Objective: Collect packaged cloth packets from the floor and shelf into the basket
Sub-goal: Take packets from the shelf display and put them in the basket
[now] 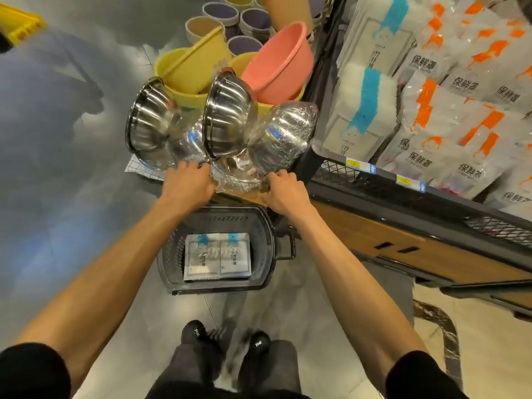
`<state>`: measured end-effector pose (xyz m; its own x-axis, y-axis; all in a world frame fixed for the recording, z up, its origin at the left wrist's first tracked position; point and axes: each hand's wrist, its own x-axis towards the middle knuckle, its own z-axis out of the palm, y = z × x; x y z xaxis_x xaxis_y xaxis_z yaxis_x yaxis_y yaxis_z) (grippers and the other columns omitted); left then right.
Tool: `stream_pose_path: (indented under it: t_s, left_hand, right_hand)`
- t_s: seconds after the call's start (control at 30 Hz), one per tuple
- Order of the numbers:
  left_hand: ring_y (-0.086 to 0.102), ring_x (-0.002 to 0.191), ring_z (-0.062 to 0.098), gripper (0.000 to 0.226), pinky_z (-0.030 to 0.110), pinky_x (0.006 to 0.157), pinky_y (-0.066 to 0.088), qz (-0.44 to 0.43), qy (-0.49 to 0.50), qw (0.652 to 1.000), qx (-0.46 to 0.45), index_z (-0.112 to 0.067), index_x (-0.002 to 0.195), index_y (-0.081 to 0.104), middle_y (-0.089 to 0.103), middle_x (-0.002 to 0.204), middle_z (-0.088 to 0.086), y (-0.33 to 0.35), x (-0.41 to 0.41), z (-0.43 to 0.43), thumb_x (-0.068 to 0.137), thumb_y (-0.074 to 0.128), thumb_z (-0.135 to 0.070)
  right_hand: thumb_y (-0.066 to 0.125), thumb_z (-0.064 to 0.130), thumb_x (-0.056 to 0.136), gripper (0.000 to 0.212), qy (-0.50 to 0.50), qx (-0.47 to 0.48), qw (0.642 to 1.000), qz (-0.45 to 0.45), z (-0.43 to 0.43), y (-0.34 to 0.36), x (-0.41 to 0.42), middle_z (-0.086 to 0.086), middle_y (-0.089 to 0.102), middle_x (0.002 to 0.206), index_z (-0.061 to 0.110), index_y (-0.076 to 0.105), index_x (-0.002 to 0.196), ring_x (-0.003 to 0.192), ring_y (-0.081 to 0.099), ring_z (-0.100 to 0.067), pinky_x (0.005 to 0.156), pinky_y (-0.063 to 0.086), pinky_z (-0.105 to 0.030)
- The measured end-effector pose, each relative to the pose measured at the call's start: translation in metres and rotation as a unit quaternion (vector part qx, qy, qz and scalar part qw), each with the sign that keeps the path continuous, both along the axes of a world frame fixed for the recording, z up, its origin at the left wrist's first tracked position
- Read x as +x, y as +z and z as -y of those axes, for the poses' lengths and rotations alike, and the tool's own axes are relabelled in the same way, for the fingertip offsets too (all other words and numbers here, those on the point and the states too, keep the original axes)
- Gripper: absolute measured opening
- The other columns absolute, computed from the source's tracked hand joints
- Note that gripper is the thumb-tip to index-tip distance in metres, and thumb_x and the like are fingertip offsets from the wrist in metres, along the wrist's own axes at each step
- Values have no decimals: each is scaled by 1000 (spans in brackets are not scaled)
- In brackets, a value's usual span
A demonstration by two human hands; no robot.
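The left hand [187, 184] and the right hand [283, 192] both hold a wrapped bowl [234, 175] beyond the basket [269, 234] on the floor, where two cloth packets [217, 257] already lie, and more packets [361, 110] wait on the shelf [371, 192].

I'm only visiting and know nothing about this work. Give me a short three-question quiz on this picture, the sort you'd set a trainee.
1. True or false: the basket on the floor holds two blue-striped packets.
2. What do the left hand and right hand both hold? A) a pink basin B) the plastic-wrapped steel bowls C) a yellow bucket
3. What colour marks the printed bags on the shelf, to the right of the blue-striped stacks?

Key: 1 true; 2 B; 3 orange.
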<state>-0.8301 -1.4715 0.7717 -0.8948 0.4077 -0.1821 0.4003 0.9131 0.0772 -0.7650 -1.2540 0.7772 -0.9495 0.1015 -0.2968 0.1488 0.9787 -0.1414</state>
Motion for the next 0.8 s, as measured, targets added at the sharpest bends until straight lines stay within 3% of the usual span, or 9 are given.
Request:
stream_pose_path:
  t_s: [0.3, 0.53, 0.8]
  left_hand:
    - [52, 114, 42, 35, 52, 84, 45, -7, 24, 996, 80, -7, 125, 57, 59, 122, 18, -123, -9, 59, 98, 52, -29]
    - [53, 113, 41, 41, 50, 83, 46, 40, 40, 995, 85, -9, 131, 55, 61, 120, 18, -279, -20, 76, 98, 53, -34]
    - [56, 109, 43, 41, 51, 83, 48, 33, 52, 995, 76, -7, 131, 56, 62, 119, 19, -477, -55, 66, 96, 56, -29]
  right_hand:
    - [57, 39, 97, 53, -26, -10, 999, 42, 34, -133, -16, -15, 47, 138, 12, 45, 140, 126, 43, -37, 96, 45, -50]
    - [59, 36, 96, 53, -37, -19, 997, 62, 34, -278, -36, -14, 48, 138, 14, 45, 142, 127, 45, -36, 96, 46, -50]
    - [58, 34, 97, 54, -9, -12, 998, 56, 22, -471, -68, -16, 46, 138, 12, 43, 143, 127, 44, -38, 96, 46, -50]
